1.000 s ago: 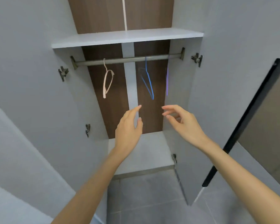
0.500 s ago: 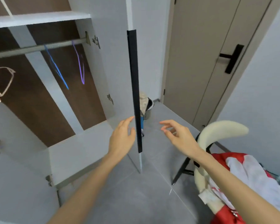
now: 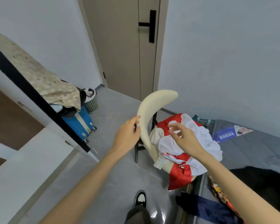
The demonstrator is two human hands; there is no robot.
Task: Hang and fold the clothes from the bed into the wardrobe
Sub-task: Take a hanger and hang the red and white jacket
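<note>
Lying crumpled on chair (image 3: 153, 110): red-and-white garment (image 3: 184, 152), rumpled

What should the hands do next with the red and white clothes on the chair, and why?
Probably lower the right hand onto the red and white garment and pinch it to lift it. Both hands are open and empty, the right one hovers just above that pile on the cream chair, and the left hand is beside the chair's back, so that garment is the nearest thing to pick up.
</note>
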